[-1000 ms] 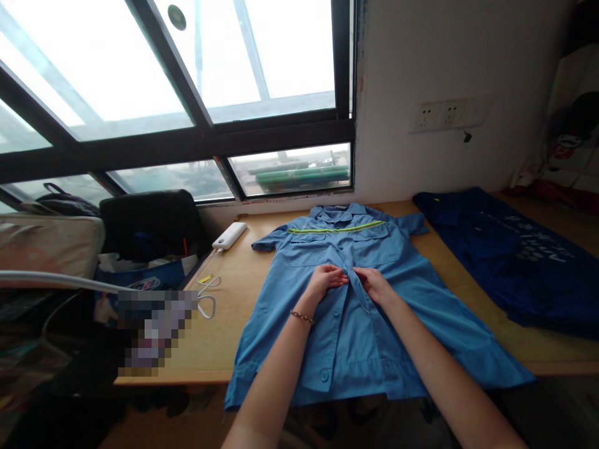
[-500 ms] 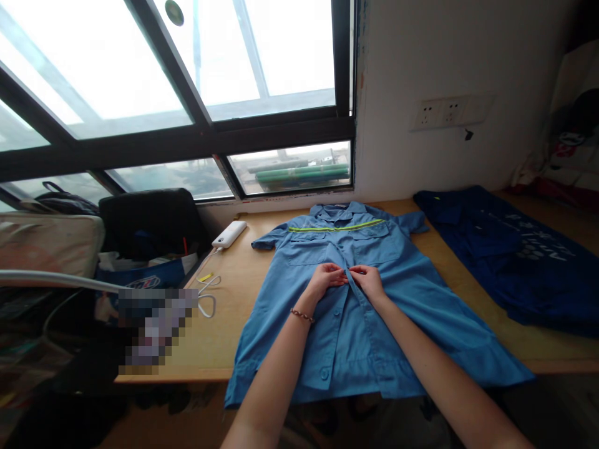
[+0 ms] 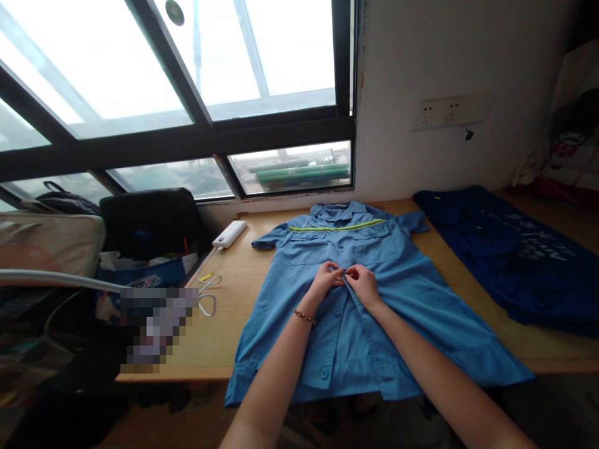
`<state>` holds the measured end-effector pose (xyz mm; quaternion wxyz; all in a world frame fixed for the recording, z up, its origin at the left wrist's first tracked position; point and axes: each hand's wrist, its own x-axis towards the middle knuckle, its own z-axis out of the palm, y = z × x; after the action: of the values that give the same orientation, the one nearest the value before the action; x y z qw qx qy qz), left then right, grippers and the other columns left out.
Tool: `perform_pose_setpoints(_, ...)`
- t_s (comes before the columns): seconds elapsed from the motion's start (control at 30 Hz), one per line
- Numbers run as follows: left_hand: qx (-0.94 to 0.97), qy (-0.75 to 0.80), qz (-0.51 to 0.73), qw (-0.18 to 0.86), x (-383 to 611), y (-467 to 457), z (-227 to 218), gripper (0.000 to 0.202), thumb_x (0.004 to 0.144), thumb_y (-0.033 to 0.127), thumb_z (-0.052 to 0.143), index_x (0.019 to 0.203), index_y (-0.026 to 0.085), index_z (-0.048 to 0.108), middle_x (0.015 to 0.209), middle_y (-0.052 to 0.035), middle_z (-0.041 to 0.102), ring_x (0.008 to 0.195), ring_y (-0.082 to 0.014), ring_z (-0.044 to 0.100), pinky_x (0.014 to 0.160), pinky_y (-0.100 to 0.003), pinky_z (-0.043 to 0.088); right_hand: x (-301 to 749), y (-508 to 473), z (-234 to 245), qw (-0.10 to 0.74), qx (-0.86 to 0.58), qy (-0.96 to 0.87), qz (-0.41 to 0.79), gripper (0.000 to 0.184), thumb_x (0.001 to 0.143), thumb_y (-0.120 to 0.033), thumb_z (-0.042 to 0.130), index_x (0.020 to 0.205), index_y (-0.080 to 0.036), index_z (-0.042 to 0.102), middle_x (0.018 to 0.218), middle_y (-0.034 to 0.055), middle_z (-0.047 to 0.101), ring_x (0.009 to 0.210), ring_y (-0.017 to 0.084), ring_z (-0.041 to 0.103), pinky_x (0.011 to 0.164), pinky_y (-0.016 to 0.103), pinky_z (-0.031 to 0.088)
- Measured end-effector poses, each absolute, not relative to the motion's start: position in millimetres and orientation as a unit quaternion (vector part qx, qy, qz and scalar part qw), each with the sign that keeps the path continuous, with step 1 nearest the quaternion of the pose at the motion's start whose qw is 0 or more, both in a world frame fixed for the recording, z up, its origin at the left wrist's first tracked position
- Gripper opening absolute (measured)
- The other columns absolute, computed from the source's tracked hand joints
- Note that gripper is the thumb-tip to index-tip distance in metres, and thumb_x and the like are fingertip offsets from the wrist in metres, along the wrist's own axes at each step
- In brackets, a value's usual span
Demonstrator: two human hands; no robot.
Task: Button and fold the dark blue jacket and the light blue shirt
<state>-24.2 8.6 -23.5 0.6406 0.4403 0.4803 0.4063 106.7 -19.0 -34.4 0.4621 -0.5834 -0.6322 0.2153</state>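
Observation:
A blue short-sleeved work shirt (image 3: 299,299) with a yellow-green stripe lies front up on the table, its collar at the far end. The lower front stands apart, showing a button (image 3: 324,373) on the left-hand edge. My left hand (image 3: 326,279) pinches the front placket at mid-chest, below the pockets. Beside it, fingertips nearly meeting, my right hand (image 3: 362,284) pinches the edge of the other placket. What lies between the fingertips is too small to make out.
Dark blue folded clothing (image 3: 510,249) with white print covers the table's right side. A white power bank (image 3: 229,234) with a cable lies at the back left of the wooden table (image 3: 210,355). Bags and a black chair back (image 3: 152,218) stand left. A window and wall rise behind.
My right hand has turned and its fingers have curled in more over the placket edge. My left hand has shifted very slightly, still at the same spot on the shirt.

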Motion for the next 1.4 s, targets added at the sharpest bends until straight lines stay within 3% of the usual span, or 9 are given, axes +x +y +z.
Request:
perform_pose_setpoints(0.2, 0.425, 0.472, 0.429, 0.642, -23.7, 8.2, -25.5, 0.035, 0.062, 0.025, 0.071, 0.079, 0.016, 0.041, 0.051, 0.0048, 0.054, 0.045, -0.0093, 0.056, 0.050, -0.024, 0.050, 107.2, -15.3, -37.0, 0.469, -0.585, -0.595, 0.288, 0.014, 0.065, -0.027, 0.058, 0.074, -0.017, 0.057, 0.063, 0.0000, 0.059, 0.057, 0.014, 0.054, 0.059, 0.026, 0.043)
perform_pose_setpoints(0.5, 0.397, 0.470, 0.459, 0.641, -22.8, 8.3, -26.0, 0.036, 0.061, 0.020, 0.070, 0.081, 0.017, 0.039, 0.052, 0.0048, 0.055, 0.047, -0.0111, 0.056, 0.051, -0.025, 0.050, 115.0, -8.9, -37.3, 0.502, -0.534, -0.512, 0.448, 0.032, 0.055, -0.028, 0.068, 0.083, -0.014, 0.062, 0.081, 0.0044, 0.063, 0.067, 0.015, 0.057, 0.066, 0.028, 0.047)
perform_pose_setpoints(0.6, 0.396, 0.463, 0.461, 0.646, -23.7, 8.6, -27.0, 0.034, 0.063, 0.017, 0.067, 0.082, 0.018, 0.039, 0.053, 0.0042, 0.056, 0.048, -0.0111, 0.057, 0.050, -0.025, 0.050, 115.5, -10.5, -35.4, 0.498, -0.522, -0.543, 0.430, 0.035, 0.059, -0.027, 0.065, 0.093, -0.015, 0.065, 0.088, 0.0050, 0.062, 0.067, 0.014, 0.058, 0.067, 0.028, 0.047)
perform_pose_setpoints(0.8, 0.398, 0.463, 0.457, 0.647, -24.5, 8.3, -26.1, 0.035, 0.062, 0.019, 0.069, 0.081, 0.018, 0.039, 0.053, 0.0049, 0.055, 0.047, -0.0103, 0.056, 0.050, -0.023, 0.049, 115.1, -12.3, -32.3, 0.468, -0.543, -0.613, 0.334, 0.029, 0.065, -0.027, 0.061, 0.092, -0.020, 0.068, 0.092, 0.0045, 0.060, 0.061, 0.011, 0.055, 0.065, 0.027, 0.047)
perform_pose_setpoints(1.4, 0.405, 0.446, 0.466, 0.648, -23.6, 6.8, -25.4, 0.043, 0.055, 0.025, 0.073, 0.080, 0.018, 0.039, 0.051, 0.0064, 0.053, 0.047, -0.0100, 0.055, 0.050, -0.023, 0.048, 117.9, -6.3, -40.2, 0.439, -0.549, -0.606, 0.373, 0.033, 0.064, -0.031, 0.062, 0.094, -0.020, 0.068, 0.082, 0.0038, 0.060, 0.060, 0.012, 0.053, 0.064, 0.027, 0.048)
